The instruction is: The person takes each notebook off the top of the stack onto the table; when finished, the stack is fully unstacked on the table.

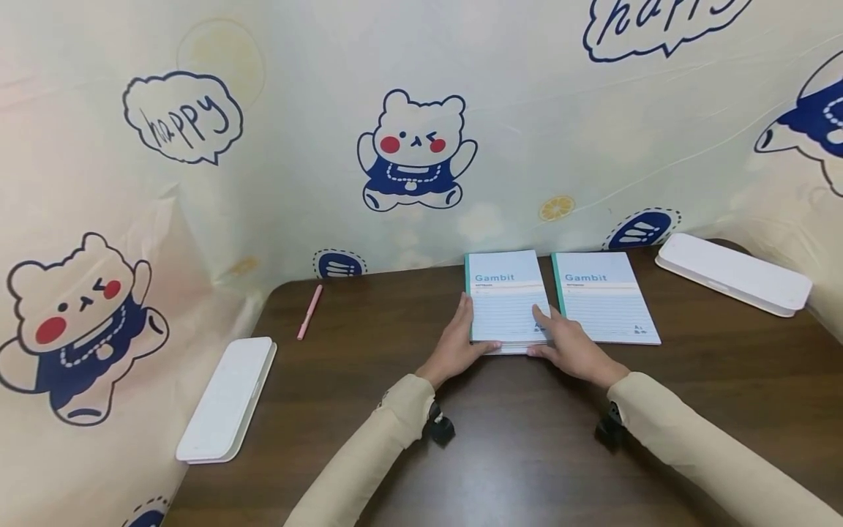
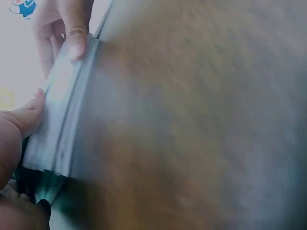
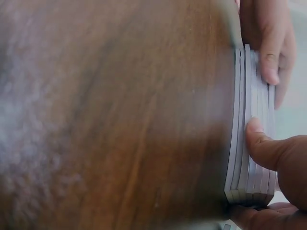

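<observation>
A stack of notebooks (image 1: 506, 298) with pale blue "Gambit" covers and green spines lies near the table's back edge. At its front left corner, my left hand (image 1: 454, 348) grips it, fingers along the spine side and thumb at the front. My right hand (image 1: 571, 344) holds the opposite front corner, its thumb against the front edges and a finger over the cover. Both wrist views show the layered page edges (image 3: 253, 105) between the two hands; the lower layers sit slightly out of line. Right of the stack lies another "Gambit" notebook (image 1: 602, 298).
A white case (image 1: 227, 399) lies at the table's left edge, and a second white case (image 1: 734, 272) at the back right. A pink pen (image 1: 309, 312) rests at the back left. Behind the brown table (image 1: 520, 454) hangs a bear-patterned cloth (image 1: 296, 197).
</observation>
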Available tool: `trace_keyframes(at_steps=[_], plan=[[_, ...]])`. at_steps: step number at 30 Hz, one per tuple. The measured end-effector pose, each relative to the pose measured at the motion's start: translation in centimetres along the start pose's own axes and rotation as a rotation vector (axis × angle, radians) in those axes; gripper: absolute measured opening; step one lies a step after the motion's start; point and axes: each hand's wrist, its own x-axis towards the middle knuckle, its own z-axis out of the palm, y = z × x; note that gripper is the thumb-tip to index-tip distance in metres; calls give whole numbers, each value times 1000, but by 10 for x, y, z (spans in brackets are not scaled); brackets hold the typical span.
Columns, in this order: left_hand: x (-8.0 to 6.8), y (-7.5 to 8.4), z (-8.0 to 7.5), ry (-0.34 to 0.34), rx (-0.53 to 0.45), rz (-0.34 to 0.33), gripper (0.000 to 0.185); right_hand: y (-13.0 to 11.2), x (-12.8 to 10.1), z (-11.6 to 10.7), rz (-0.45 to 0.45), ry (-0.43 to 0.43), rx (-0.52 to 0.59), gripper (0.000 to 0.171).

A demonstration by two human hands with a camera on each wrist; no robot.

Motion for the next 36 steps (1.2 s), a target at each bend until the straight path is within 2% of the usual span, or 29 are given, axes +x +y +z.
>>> trace_keyframes(at_steps=[5, 8, 11, 13, 18, 20, 22, 26, 29, 32, 34, 36], plan=[[4, 25, -12, 42, -47, -41, 97, 1, 0, 1, 14, -2, 8, 78], [10, 41, -20, 109, -160, -154, 81, 2, 1, 2, 12, -1, 26, 79], [19, 49, -23, 172, -308, -287, 62, 2, 2, 3, 4, 3, 36, 79], [23, 50, -23, 191, -400, -342, 56, 2, 3, 5, 4, 8, 41, 80], [27, 43, -28, 229, -610, -393, 52, 4, 0, 8, 14, 20, 62, 83], [23, 39, -39, 261, -677, -402, 53, 6, -2, 7, 17, 26, 53, 81], [13, 30, -57, 296, -709, -420, 54, 7, -3, 4, 12, 32, 37, 79], [-19, 0, -97, 379, -661, -506, 53, 5, -3, 0, 18, 22, 19, 76], [-40, -22, -114, 407, -595, -584, 51, 4, -3, -2, 25, 4, 24, 76], [-51, -37, -116, 397, -552, -622, 51, 2, -3, 2, 20, -4, 38, 76], [-49, -43, -107, 387, -535, -606, 52, 2, -3, 1, 13, 0, 26, 76], [-44, -48, -98, 372, -433, -572, 52, 2, -3, 1, 1, 5, 15, 75]])
